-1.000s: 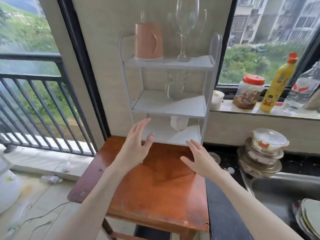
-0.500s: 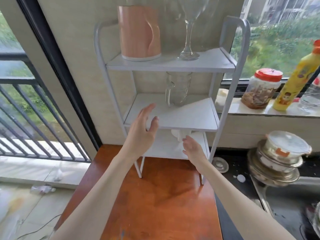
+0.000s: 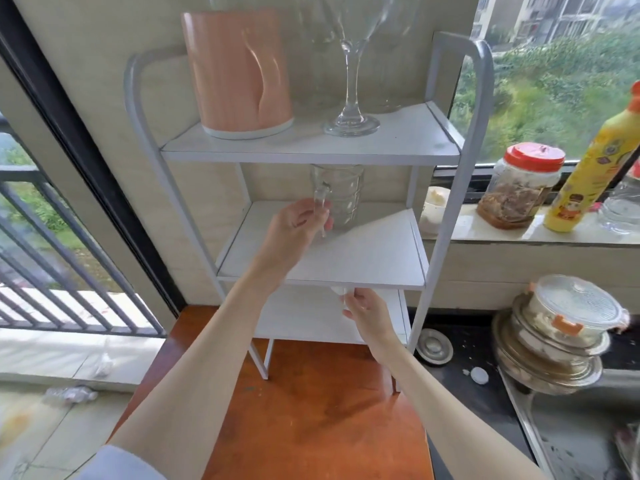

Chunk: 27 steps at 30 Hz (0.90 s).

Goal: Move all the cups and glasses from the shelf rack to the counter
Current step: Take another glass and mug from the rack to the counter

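A white three-tier shelf rack (image 3: 446, 140) stands on an orange-brown table. Its top tier holds a peach-coloured cup (image 3: 239, 71) and a tall wine glass (image 3: 351, 81). On the middle tier stands a clear glass mug (image 3: 343, 195); my left hand (image 3: 294, 226) has its fingers closed round the mug's handle. Under the middle tier a white cup (image 3: 337, 291) sits on the bottom tier, mostly hidden by the shelf board. My right hand (image 3: 363, 306) is closed on it.
The orange-brown table (image 3: 311, 410) spreads in front of the rack. To the right lie a dark counter (image 3: 478, 396), a stack of pots and lidded bowls (image 3: 557, 327) and a steel sink (image 3: 571, 434). A jar (image 3: 519, 185) and yellow bottle (image 3: 595, 168) line the window sill.
My left hand rose from below the middle tier and closed on the glass mug's handle. My right hand stayed at the white cup and gripped it. The view moved closer to the rack.
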Each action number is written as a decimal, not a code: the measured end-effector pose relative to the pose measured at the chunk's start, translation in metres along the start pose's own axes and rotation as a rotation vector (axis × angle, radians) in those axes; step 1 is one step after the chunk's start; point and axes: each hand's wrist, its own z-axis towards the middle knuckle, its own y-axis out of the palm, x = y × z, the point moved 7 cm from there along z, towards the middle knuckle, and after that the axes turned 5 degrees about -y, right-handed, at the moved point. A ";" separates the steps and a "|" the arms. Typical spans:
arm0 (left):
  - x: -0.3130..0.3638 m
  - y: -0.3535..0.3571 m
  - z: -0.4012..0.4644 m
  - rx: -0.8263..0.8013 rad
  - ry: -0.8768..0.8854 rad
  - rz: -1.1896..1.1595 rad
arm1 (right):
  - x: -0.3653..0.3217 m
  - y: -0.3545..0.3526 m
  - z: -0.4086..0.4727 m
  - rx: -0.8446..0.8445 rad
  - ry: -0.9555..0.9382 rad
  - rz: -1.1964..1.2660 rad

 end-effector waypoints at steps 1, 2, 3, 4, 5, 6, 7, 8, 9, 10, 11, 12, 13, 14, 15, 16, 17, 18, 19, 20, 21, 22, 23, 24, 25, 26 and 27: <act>0.001 0.000 0.001 0.012 -0.007 0.002 | 0.000 -0.001 -0.001 0.004 -0.001 -0.001; 0.001 0.001 0.001 0.025 -0.006 -0.007 | 0.000 -0.002 -0.002 0.006 -0.007 0.002; 0.002 0.001 -0.001 0.037 0.003 -0.021 | 0.000 -0.003 -0.003 0.008 -0.013 0.012; 0.003 0.002 -0.004 0.049 0.015 -0.032 | -0.001 -0.004 -0.004 0.010 -0.020 0.027; 0.004 0.001 -0.008 0.065 0.027 -0.044 | -0.001 -0.005 -0.006 0.014 -0.023 0.045; 0.005 0.000 -0.012 0.087 0.036 -0.061 | -0.002 -0.005 -0.007 0.018 -0.021 0.061; 0.004 -0.002 -0.017 0.112 0.041 -0.081 | -0.001 -0.005 -0.008 0.021 -0.012 0.075; 0.003 -0.005 -0.022 0.136 0.043 -0.097 | 0.000 -0.005 -0.011 0.026 0.000 0.085; 0.003 -0.008 -0.027 0.154 0.043 -0.108 | 0.001 -0.004 -0.014 0.033 0.009 0.095; 0.002 -0.011 -0.034 0.165 0.041 -0.113 | 0.002 -0.003 -0.018 0.045 0.017 0.104; 0.002 -0.014 -0.040 0.169 0.037 -0.116 | 0.003 -0.003 -0.023 0.060 0.026 0.107; 0.002 -0.016 -0.047 0.168 0.031 -0.123 | 0.003 -0.003 -0.029 0.075 0.041 0.096; 0.002 -0.019 -0.055 0.163 0.026 -0.134 | 0.004 -0.003 -0.036 0.085 0.060 0.073; 0.002 -0.021 -0.062 0.157 0.024 -0.150 | 0.005 -0.004 -0.044 0.095 0.079 0.045; 0.003 -0.023 -0.070 0.149 0.023 -0.167 | 0.005 -0.005 -0.053 0.107 0.091 0.021; 0.003 -0.025 -0.078 0.142 0.023 -0.183 | 0.005 -0.008 -0.062 0.121 0.093 0.003; 0.003 -0.026 -0.087 0.133 0.025 -0.195 | 0.004 -0.011 -0.072 0.134 0.089 -0.013; 0.002 -0.028 -0.097 0.124 0.023 -0.207 | 0.005 -0.013 -0.084 0.147 0.087 -0.022; 0.000 -0.028 -0.107 0.116 0.014 -0.221 | 0.006 -0.016 -0.097 0.161 0.088 -0.022; -0.004 -0.029 -0.118 0.109 -0.002 -0.237 | 0.008 -0.019 -0.112 0.180 0.092 -0.018; -0.008 -0.029 -0.129 0.101 -0.023 -0.249 | 0.009 -0.023 -0.127 0.202 0.095 -0.020; -0.013 -0.028 -0.141 0.093 -0.043 -0.252 | 0.011 -0.027 -0.143 0.224 0.100 -0.035; -0.018 -0.026 -0.153 0.082 -0.057 -0.250 | 0.013 -0.032 -0.160 0.244 0.105 -0.056; -0.023 -0.023 -0.165 0.067 -0.066 -0.257 | 0.014 -0.037 -0.176 0.264 0.108 -0.068; -0.028 -0.018 -0.176 0.047 -0.077 -0.273 | 0.015 -0.043 -0.193 0.287 0.110 -0.066; -0.032 -0.012 -0.187 0.020 -0.095 -0.286 | 0.017 -0.050 -0.210 0.316 0.118 -0.059; -0.036 -0.005 -0.197 -0.012 -0.116 -0.287 | 0.020 -0.060 -0.229 0.352 0.129 -0.051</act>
